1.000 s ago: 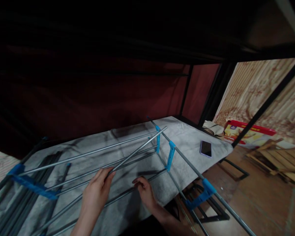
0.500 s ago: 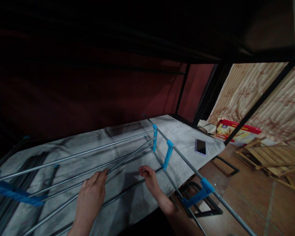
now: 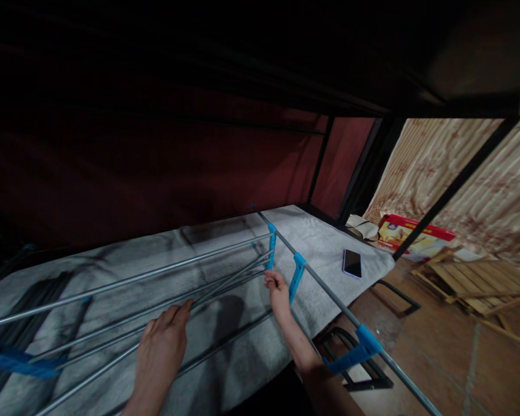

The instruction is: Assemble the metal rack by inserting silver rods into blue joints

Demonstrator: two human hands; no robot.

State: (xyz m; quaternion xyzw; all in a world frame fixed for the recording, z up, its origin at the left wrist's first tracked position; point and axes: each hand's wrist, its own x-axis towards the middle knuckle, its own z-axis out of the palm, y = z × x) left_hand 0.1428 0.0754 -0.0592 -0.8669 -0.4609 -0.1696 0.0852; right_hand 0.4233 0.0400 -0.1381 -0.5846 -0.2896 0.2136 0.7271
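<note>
My left hand (image 3: 161, 349) is closed around a thin grey metal tube (image 3: 225, 283). The tube slants away to the right, its far end at a blue plastic bracket (image 3: 271, 245). Beside that bracket's lower end is my right hand (image 3: 279, 293), fingers loosely curled and apart, with nothing visible in them. Whether its fingertips touch the bracket or a rod cannot be made out. More rods run left to another blue bracket (image 3: 19, 357). A long crosswise tube (image 3: 333, 294) carries a second bracket (image 3: 297, 277) and a third blue bracket (image 3: 357, 349).
A grey cloth (image 3: 320, 231) covers the surface under the frame. Several dark tubes (image 3: 30, 312) lie at the left. A phone (image 3: 352, 264) rests near the right edge. Beyond stand a red-and-yellow box (image 3: 416, 237) and a folded wooden piece (image 3: 481, 280) on the tiled floor.
My right hand has moved right and away from me, up to the brackets. My left hand stays on the tube, almost unmoved. The left bracket has shifted slightly left and down in view.
</note>
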